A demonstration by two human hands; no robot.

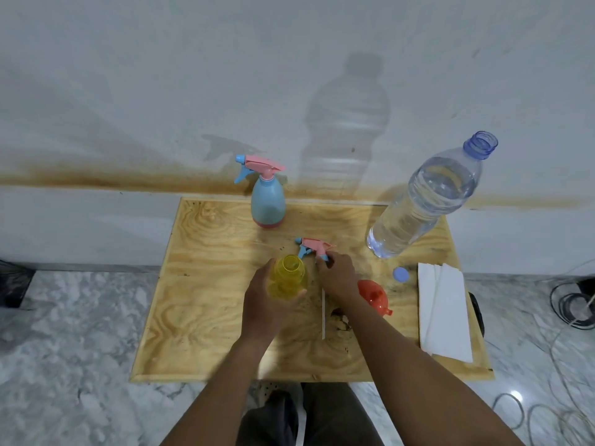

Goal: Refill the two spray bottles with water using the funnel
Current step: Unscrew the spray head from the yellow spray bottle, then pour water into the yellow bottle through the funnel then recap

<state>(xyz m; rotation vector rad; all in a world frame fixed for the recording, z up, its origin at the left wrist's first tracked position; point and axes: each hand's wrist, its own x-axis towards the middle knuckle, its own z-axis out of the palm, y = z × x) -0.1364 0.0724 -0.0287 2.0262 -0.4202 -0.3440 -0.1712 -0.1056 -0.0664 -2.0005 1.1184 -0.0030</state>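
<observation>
Plywood board (206, 320): pale, swirled grain, right in front of me.
Napkins (446, 313): white, folded — on the board's right side.
Cables (571, 305): coiled on the marble floor (80, 317).

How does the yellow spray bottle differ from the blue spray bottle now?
The yellow spray bottle is translucent; the blue spray bottle is opaque. The yellow one's neck is open, its trigger head off in the right hand; the blue wears its head. The left hand grips the yellow; the blue stands free. Both are upright.
</observation>
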